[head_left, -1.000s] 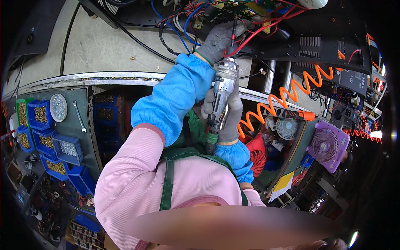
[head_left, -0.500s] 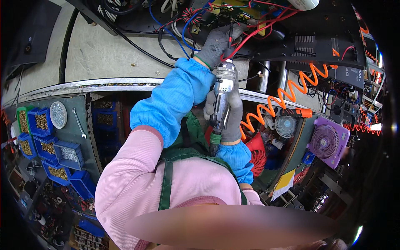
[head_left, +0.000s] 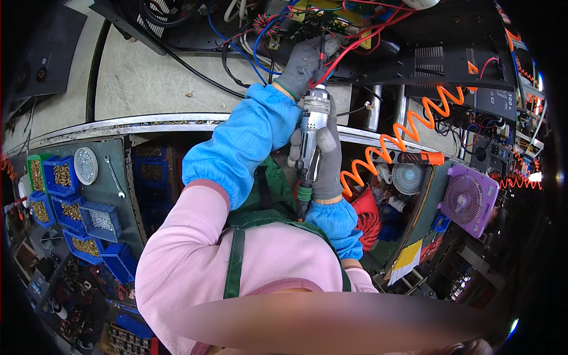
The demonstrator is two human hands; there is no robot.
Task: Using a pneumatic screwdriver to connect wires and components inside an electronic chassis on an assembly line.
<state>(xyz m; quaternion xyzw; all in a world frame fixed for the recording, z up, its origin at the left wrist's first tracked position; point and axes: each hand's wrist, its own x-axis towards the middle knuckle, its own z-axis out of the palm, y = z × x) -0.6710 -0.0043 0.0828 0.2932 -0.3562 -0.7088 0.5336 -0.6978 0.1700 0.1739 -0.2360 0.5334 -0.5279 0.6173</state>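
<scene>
My right hand (head_left: pixel 326 157), in a grey glove, is wrapped around a silver pneumatic screwdriver (head_left: pixel 313 127) with a green fitting at its near end. The tool's long bit (head_left: pixel 322 50) points away from me into an open black equipment chassis (head_left: pixel 408 62). Beside the bit is my left hand (head_left: pixel 300 64), also gloved in grey, its fingers closed together and reaching in among the wires. Its fingertips lie near a circuit board (head_left: pixel 316 23), and what they pinch is hidden. Red wires (head_left: pixel 346 50) cross over the bit, and a wire-wound coil (head_left: pixel 265 24) sits to the left.
Blue bins (head_left: pixel 61 175) of small fasteners, a white dish (head_left: pixel 86 165) and a wrench (head_left: pixel 114 176) are on the left. A coiled orange air hose (head_left: pixel 384 148) stretches along the right, near a purple fan (head_left: pixel 469 200). A metal bench edge (head_left: pixel 160 125) runs under my forearms.
The whole view has shifted slightly. Both hands stay in nearly the same place, with the screwdriver still in my right hand and its bit at the chassis.
</scene>
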